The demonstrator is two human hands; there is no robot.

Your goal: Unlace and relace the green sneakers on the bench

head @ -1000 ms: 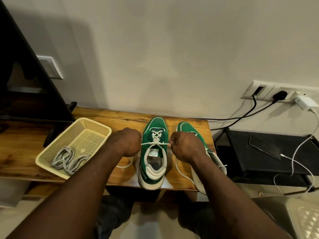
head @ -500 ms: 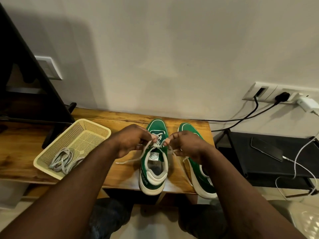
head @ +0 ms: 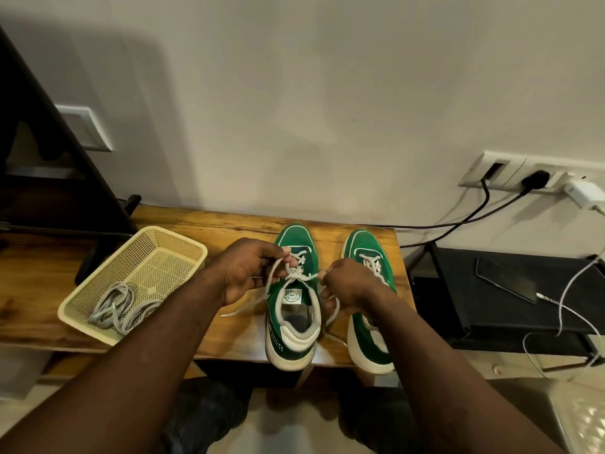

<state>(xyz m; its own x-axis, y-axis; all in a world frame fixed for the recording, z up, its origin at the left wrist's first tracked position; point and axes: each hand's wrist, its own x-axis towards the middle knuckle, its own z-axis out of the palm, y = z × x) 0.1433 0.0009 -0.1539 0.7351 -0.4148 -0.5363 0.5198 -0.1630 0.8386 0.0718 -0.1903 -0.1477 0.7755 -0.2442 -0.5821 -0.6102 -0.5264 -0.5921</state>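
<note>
Two green sneakers with white soles stand side by side on the wooden bench (head: 209,221), toes toward the wall. The left sneaker (head: 293,309) has a white lace (head: 296,275) crossing at its top eyelets. My left hand (head: 250,270) pinches one lace strand just left of the tongue, and the loose end trails onto the bench. My right hand (head: 347,286) grips the other strand on the shoe's right side, with its tail hanging below. The right sneaker (head: 368,257) is laced and partly hidden by my right wrist.
A cream plastic basket (head: 170,244) with grey laces (head: 119,309) coiled inside sits left on the bench. A dark frame (head: 65,178) stands at far left. To the right, a black low stand (head: 458,290) carries a phone (head: 505,283) on a white cable; wall sockets (head: 510,173) sit above.
Both hands rose from beside the shoe's sides and came in over its top eyelets, lifting the lace strands. The view shifted slightly, showing more of the right sneaker.
</note>
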